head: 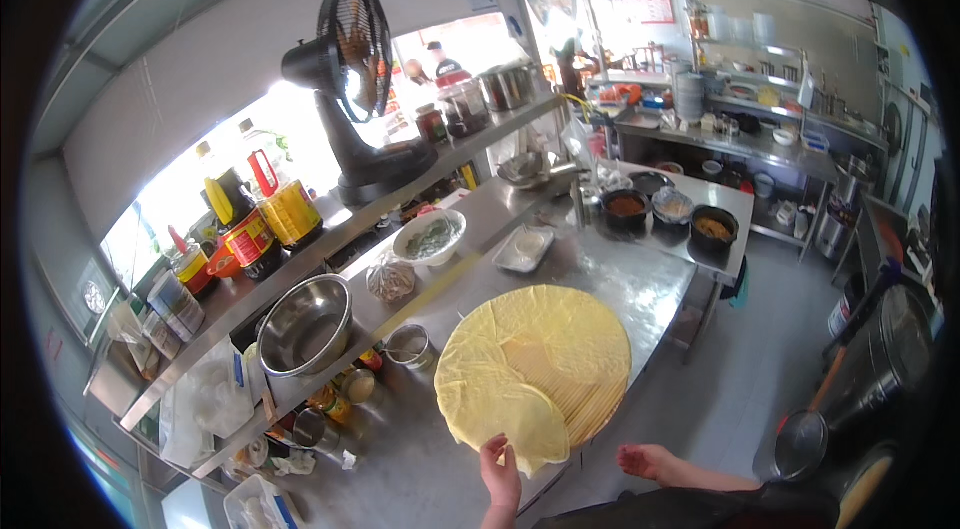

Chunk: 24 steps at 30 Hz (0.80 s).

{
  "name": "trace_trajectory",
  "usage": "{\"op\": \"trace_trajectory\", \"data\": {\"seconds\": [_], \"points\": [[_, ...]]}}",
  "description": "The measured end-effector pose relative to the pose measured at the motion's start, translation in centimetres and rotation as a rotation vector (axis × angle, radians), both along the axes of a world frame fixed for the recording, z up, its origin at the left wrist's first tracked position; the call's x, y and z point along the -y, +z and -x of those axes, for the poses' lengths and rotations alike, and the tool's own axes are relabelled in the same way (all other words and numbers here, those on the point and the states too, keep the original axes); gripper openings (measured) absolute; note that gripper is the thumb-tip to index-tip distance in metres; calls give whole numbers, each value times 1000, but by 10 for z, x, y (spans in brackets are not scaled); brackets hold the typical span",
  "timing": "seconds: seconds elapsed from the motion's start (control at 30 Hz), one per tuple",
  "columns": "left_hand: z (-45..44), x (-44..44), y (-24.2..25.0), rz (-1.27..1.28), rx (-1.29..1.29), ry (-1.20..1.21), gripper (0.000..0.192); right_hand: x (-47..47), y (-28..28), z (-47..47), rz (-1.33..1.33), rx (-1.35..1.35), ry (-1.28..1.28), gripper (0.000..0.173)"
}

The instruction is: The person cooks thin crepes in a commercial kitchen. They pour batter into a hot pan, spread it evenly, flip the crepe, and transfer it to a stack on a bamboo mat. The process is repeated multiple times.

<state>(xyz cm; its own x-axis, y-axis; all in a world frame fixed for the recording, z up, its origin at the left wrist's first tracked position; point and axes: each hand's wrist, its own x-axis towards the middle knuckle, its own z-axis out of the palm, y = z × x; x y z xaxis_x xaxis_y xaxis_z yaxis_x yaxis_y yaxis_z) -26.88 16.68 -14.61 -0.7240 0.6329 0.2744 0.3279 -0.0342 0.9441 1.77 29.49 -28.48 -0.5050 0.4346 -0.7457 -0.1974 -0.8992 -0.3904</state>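
Note:
A round slatted board (596, 409) rests on the steel worktable, close to its front edge. Overlapping thin yellow food sheets (559, 311) cover most of it, leaving slats bare at the middle and right. One smaller folded-looking sheet (517, 416) lies at the near side, its lower edge hanging past the board's rim. My left hand (501, 467) is at that near rim, thumb and fingers apart; whether it touches the sheet I cannot tell. To the right, past the table edge, my right hand (649, 461) hovers with nothing in it, its fingers slightly curled.
Left of the board stand a metal cup (410, 346) and a steel bowl (306, 326) on a shelf. Behind are a metal tray (523, 249) and a white bowl (430, 238). Black pots (712, 227) occupy the far end. A fan (360, 93) tops the upper shelf. A strainer (801, 445) sits right.

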Motion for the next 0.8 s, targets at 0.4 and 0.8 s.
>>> {"op": "trace_trajectory", "data": {"seconds": [0.4, 0.8], "points": [[-49, -86, 3, 74, -574, -542, 13, -23, 19, -30, 3, -139, -105, 19], [-70, -128, -28, 266, -886, -723, 27, 25, 18, -131, 2, -132, -526, 20]]}}
